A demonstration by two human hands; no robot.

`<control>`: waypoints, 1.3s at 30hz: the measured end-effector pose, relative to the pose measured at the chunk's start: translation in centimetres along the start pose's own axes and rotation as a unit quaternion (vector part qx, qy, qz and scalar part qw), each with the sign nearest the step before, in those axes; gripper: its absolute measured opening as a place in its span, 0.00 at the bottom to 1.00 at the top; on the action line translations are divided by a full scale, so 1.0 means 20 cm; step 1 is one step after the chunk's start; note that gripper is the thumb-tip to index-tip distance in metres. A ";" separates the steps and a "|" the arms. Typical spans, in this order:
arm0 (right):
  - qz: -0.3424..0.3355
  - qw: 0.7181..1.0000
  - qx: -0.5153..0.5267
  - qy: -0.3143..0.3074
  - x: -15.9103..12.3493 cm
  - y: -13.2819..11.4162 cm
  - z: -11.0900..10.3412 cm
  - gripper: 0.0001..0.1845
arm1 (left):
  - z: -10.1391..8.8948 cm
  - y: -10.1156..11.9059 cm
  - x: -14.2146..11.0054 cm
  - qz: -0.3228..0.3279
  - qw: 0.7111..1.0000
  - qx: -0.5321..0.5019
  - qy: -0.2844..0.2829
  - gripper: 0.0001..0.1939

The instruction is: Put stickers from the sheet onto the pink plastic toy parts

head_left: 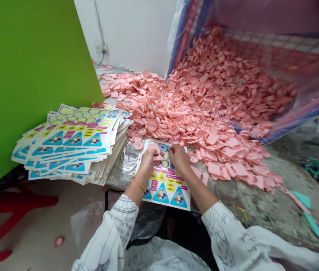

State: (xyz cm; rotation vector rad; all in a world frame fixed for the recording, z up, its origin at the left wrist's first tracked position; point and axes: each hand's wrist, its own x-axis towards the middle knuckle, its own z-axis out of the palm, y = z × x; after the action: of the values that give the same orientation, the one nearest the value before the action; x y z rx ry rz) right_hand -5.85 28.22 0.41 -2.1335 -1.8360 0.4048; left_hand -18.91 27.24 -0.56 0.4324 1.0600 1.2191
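A sticker sheet with blue triangles, yellow labels and pink shapes lies in front of me at the table's edge. My left hand is closed on a small pink plastic piece above the sheet's upper left. Bent over the upper right of the same sheet is my right hand, its fingertips pinched together near the blue stickers. Whether a sticker is between those fingertips is too small to make out. Loose pink plastic pieces are heaped just beyond both hands.
A thick stack of sticker sheets stands at left beside a green panel. A tipped blue-edged crate spills pink pieces from the right. Turquoise pieces lie at the right edge. A red stool is on the floor.
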 end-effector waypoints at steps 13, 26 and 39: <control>0.073 0.995 0.013 -0.070 0.23 -0.09 -0.15 0.20 | 0.00 -0.02 0.01 0.008 1.000 0.019 0.013 0.13; -0.023 0.933 0.334 0.131 -0.24 0.13 -0.27 0.21 | -0.03 0.05 -0.16 0.007 0.995 -0.034 -0.094 0.14; -0.073 0.960 0.244 0.113 -0.76 -0.01 -0.23 0.19 | -0.17 -0.07 -0.76 -0.041 0.989 -0.128 -0.063 0.26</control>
State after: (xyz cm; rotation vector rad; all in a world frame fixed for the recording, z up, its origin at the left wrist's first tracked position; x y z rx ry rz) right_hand -6.48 12.98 5.05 -1.6286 -1.5556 0.4942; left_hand -20.52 12.10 3.23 0.2605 0.7934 1.2195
